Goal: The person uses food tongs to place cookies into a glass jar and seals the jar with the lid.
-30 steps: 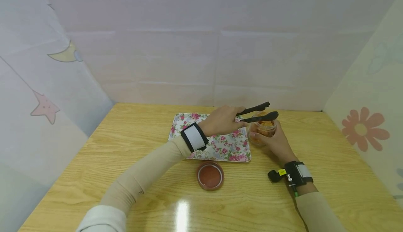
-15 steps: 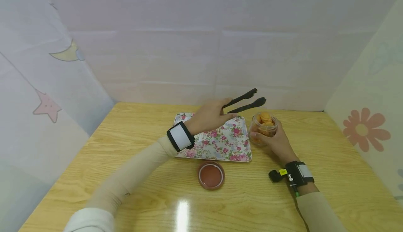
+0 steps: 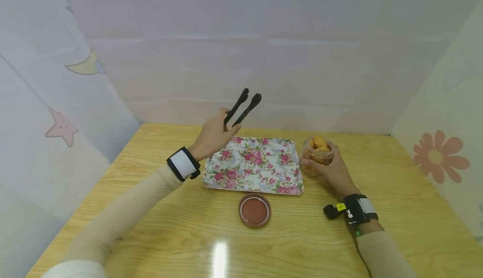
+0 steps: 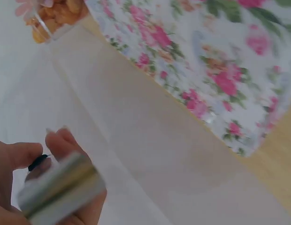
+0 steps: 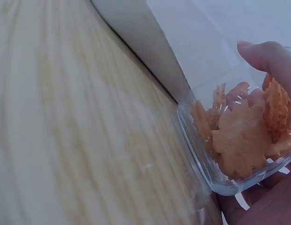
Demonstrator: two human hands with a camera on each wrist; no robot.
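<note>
Left hand (image 3: 212, 136) grips black tongs (image 3: 242, 107), now swung away from biscuit jar (image 3: 317, 154), tips empty, raised above floral tray (image 3: 253, 167). Right hand (image 3: 332, 172) steadies jar on desk (image 3: 158, 211); no biscuit lifted.

Staged tabletop booth (papered walls (image 3: 264, 60) with star, moon, flower cutouts)

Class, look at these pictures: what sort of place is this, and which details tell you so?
Probably a small staged tabletop booth, not a real kitchen: a wooden table boxed in by pale panels with moon and flower stickers, holding just a floral tray and a cookie jar.
</note>
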